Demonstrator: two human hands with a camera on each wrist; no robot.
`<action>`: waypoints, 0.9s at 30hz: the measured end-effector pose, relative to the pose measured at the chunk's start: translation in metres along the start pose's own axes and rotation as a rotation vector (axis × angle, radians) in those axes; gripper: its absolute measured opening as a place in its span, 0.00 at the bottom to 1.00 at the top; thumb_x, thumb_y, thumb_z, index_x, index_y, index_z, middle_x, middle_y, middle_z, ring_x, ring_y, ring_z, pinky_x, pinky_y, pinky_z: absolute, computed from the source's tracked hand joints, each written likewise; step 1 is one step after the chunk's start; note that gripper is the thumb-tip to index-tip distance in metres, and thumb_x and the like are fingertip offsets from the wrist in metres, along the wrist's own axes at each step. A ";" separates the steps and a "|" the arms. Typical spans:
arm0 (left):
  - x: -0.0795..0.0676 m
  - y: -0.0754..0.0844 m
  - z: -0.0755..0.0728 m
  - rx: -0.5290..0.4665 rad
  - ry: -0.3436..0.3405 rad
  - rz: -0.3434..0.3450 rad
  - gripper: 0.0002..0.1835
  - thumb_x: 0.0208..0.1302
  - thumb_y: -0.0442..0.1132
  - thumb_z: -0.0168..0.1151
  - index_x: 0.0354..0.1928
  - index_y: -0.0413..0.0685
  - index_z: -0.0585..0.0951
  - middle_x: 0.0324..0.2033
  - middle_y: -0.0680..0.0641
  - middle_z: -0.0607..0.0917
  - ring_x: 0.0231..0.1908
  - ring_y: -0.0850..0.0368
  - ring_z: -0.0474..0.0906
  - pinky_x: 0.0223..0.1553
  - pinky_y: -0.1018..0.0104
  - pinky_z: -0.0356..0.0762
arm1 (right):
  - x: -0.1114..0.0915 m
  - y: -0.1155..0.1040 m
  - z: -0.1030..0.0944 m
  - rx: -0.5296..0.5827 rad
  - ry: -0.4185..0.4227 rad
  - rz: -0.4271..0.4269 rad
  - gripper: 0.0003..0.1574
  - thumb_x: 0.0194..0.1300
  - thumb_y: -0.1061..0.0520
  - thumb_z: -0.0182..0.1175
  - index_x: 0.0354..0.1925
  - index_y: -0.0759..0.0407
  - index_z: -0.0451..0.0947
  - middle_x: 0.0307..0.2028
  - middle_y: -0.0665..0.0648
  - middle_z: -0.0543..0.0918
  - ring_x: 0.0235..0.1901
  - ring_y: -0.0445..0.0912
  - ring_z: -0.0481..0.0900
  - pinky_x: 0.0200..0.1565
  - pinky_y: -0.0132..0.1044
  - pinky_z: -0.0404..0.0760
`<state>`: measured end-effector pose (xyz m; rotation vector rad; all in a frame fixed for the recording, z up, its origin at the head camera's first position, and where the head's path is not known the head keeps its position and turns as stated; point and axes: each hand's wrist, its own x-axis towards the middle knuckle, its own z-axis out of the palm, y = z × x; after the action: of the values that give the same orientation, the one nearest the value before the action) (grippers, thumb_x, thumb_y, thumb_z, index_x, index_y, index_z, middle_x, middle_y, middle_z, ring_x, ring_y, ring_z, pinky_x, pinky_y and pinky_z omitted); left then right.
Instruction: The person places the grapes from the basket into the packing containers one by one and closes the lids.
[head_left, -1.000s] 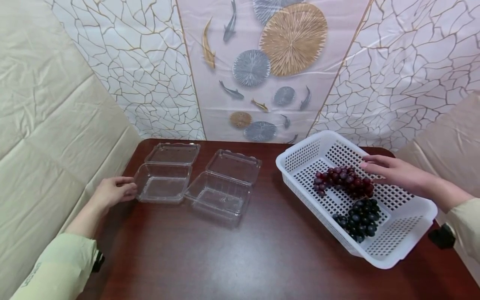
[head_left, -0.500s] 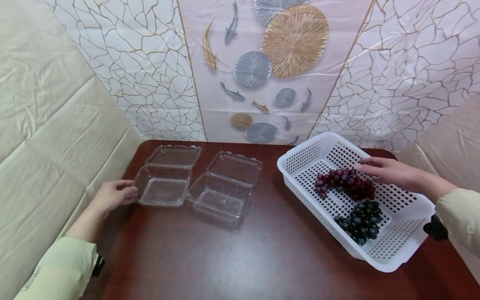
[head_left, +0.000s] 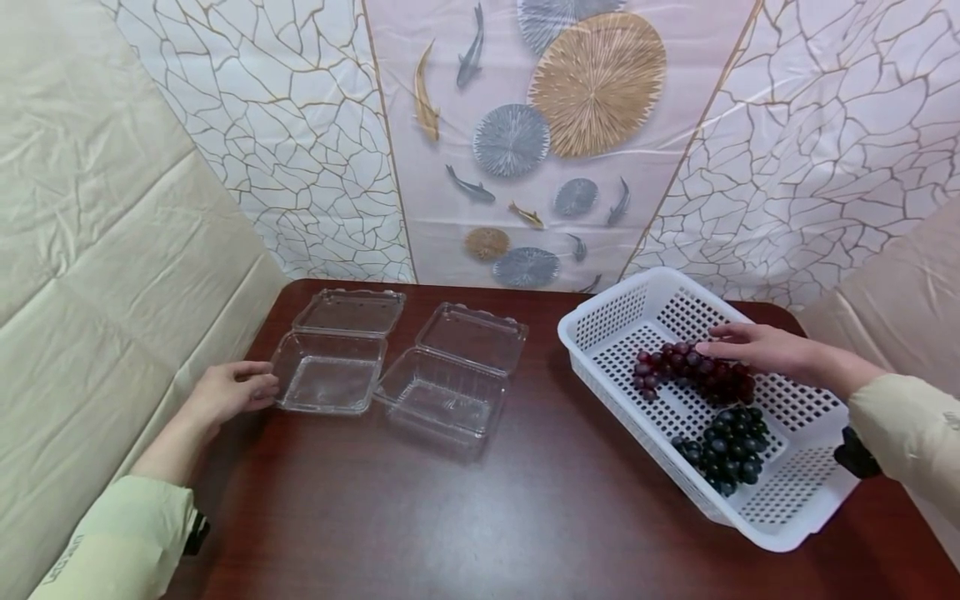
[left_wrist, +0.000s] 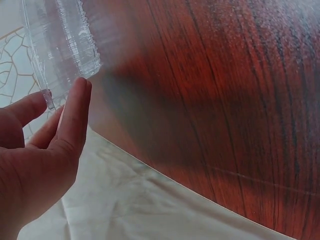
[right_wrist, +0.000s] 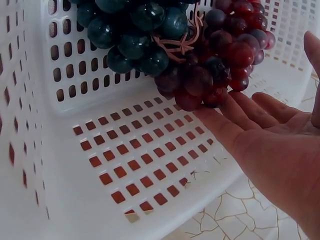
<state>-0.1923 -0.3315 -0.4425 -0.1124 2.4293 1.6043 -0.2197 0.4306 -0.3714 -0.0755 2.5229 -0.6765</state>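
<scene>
On the left side of the table, my left hand [head_left: 231,392] is beside a clear plastic clamshell container [head_left: 326,383]. Its fingertips are right at the rim and corner, as the left wrist view shows, with thumb and index finger apart. Over the white perforated basket [head_left: 600,400] on the right reaches my right hand [head_left: 761,348]. Its fingers extend to a bunch of red grapes [head_left: 693,367], fingertips at the lower grapes in the right wrist view. Nearer me in the basket lies a bunch of dark grapes [head_left: 723,450] with a brownish stem [right_wrist: 175,47].
A second clear clamshell container [head_left: 446,400] stands right of the first, both lids [head_left: 472,337] folded back. The dark red wooden table [head_left: 480,517] ends at a patterned cloth wall [head_left: 315,183] behind and a beige cloth [head_left: 112,250] on the left.
My right hand has moved left and slightly down in the head view, closer to the red grapes. My left hand stays beside the container.
</scene>
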 end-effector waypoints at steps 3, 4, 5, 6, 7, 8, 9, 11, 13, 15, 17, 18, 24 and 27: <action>0.000 -0.001 0.000 -0.007 -0.003 0.001 0.27 0.83 0.29 0.50 0.71 0.11 0.60 0.56 0.19 0.82 0.40 0.69 0.87 0.47 0.66 0.93 | 0.005 0.000 0.001 -0.008 0.001 0.003 0.59 0.82 0.32 0.52 0.79 0.79 0.48 0.73 0.86 0.61 0.70 0.79 0.65 0.63 0.73 0.80; 0.000 -0.001 0.000 -0.011 -0.003 0.001 0.27 0.83 0.28 0.51 0.71 0.11 0.60 0.55 0.20 0.82 0.40 0.69 0.87 0.47 0.66 0.93 | 0.006 0.000 0.002 -0.009 0.000 0.005 0.59 0.82 0.32 0.52 0.79 0.79 0.49 0.73 0.86 0.61 0.70 0.79 0.65 0.63 0.73 0.79; 0.001 -0.001 0.000 -0.011 -0.005 0.002 0.27 0.83 0.28 0.50 0.71 0.11 0.60 0.55 0.20 0.83 0.40 0.69 0.87 0.47 0.66 0.93 | 0.007 0.000 0.002 -0.009 -0.001 0.005 0.59 0.81 0.31 0.53 0.79 0.79 0.49 0.73 0.86 0.61 0.70 0.78 0.65 0.63 0.73 0.79; 0.000 -0.001 0.000 -0.014 -0.004 0.002 0.27 0.83 0.28 0.51 0.71 0.11 0.60 0.55 0.20 0.83 0.40 0.70 0.87 0.47 0.66 0.93 | 0.008 0.000 0.002 -0.010 -0.001 0.007 0.59 0.81 0.31 0.53 0.79 0.78 0.50 0.73 0.85 0.61 0.70 0.78 0.66 0.63 0.73 0.79; 0.000 -0.002 0.000 -0.015 -0.004 0.003 0.27 0.83 0.28 0.51 0.71 0.11 0.60 0.55 0.20 0.83 0.40 0.70 0.87 0.47 0.66 0.93 | 0.010 0.000 0.002 -0.008 -0.001 0.010 0.59 0.81 0.31 0.54 0.79 0.78 0.50 0.73 0.85 0.62 0.70 0.78 0.66 0.63 0.73 0.80; 0.000 -0.001 0.000 -0.015 -0.004 0.003 0.27 0.83 0.28 0.51 0.71 0.11 0.60 0.55 0.20 0.83 0.40 0.70 0.87 0.47 0.66 0.93 | 0.011 0.000 0.003 -0.006 -0.003 0.010 0.59 0.80 0.32 0.55 0.79 0.78 0.50 0.73 0.85 0.62 0.70 0.78 0.66 0.63 0.73 0.80; 0.001 -0.002 0.000 -0.014 -0.005 0.002 0.27 0.83 0.28 0.51 0.71 0.11 0.60 0.55 0.20 0.83 0.40 0.70 0.87 0.48 0.65 0.93 | 0.012 0.000 0.003 -0.007 -0.008 0.007 0.59 0.80 0.32 0.56 0.79 0.78 0.50 0.73 0.85 0.61 0.69 0.78 0.66 0.63 0.72 0.80; 0.001 -0.002 0.000 -0.006 -0.007 0.001 0.27 0.83 0.29 0.51 0.71 0.11 0.60 0.56 0.19 0.82 0.40 0.70 0.87 0.48 0.65 0.93 | 0.013 0.001 0.004 -0.009 -0.010 0.003 0.59 0.80 0.33 0.57 0.79 0.78 0.50 0.73 0.86 0.61 0.69 0.78 0.66 0.63 0.72 0.80; 0.001 -0.001 0.000 -0.002 -0.005 -0.003 0.27 0.83 0.29 0.51 0.72 0.12 0.61 0.57 0.19 0.81 0.40 0.70 0.87 0.48 0.65 0.93 | 0.015 0.001 0.005 -0.010 -0.014 -0.006 0.59 0.79 0.34 0.59 0.79 0.78 0.50 0.73 0.86 0.61 0.70 0.79 0.66 0.64 0.73 0.79; 0.001 -0.001 0.000 0.001 -0.004 -0.005 0.27 0.83 0.29 0.51 0.72 0.12 0.61 0.57 0.18 0.81 0.40 0.70 0.86 0.48 0.64 0.93 | 0.016 0.001 0.007 -0.021 -0.012 -0.021 0.59 0.78 0.36 0.61 0.79 0.78 0.51 0.72 0.87 0.62 0.69 0.80 0.66 0.64 0.73 0.78; 0.001 -0.001 0.000 -0.001 -0.003 -0.007 0.27 0.83 0.29 0.51 0.72 0.12 0.61 0.57 0.18 0.81 0.40 0.70 0.86 0.48 0.65 0.93 | 0.017 0.001 0.008 -0.035 -0.007 -0.025 0.59 0.77 0.36 0.63 0.79 0.78 0.51 0.72 0.87 0.62 0.69 0.80 0.65 0.65 0.74 0.77; 0.001 -0.001 0.000 -0.003 -0.002 -0.007 0.27 0.83 0.29 0.51 0.72 0.12 0.61 0.57 0.19 0.81 0.40 0.71 0.86 0.48 0.65 0.93 | 0.018 0.001 0.009 -0.043 -0.006 -0.028 0.59 0.77 0.37 0.64 0.78 0.78 0.51 0.71 0.87 0.62 0.69 0.81 0.65 0.65 0.75 0.76; 0.001 -0.002 0.000 -0.008 -0.001 -0.006 0.27 0.82 0.29 0.51 0.71 0.12 0.61 0.57 0.19 0.81 0.40 0.71 0.86 0.48 0.65 0.93 | 0.023 0.001 0.014 -0.084 0.008 -0.048 0.60 0.73 0.41 0.70 0.77 0.79 0.53 0.70 0.87 0.64 0.68 0.80 0.65 0.67 0.78 0.72; 0.001 -0.002 0.001 -0.011 -0.002 -0.005 0.27 0.82 0.29 0.52 0.71 0.12 0.62 0.56 0.19 0.82 0.40 0.70 0.87 0.48 0.65 0.93 | 0.025 0.002 0.017 -0.104 0.026 -0.081 0.59 0.70 0.44 0.73 0.76 0.80 0.55 0.69 0.86 0.67 0.68 0.79 0.67 0.67 0.77 0.72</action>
<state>-0.1925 -0.3314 -0.4443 -0.1177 2.4168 1.6151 -0.2326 0.4197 -0.3963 -0.2080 2.5907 -0.5814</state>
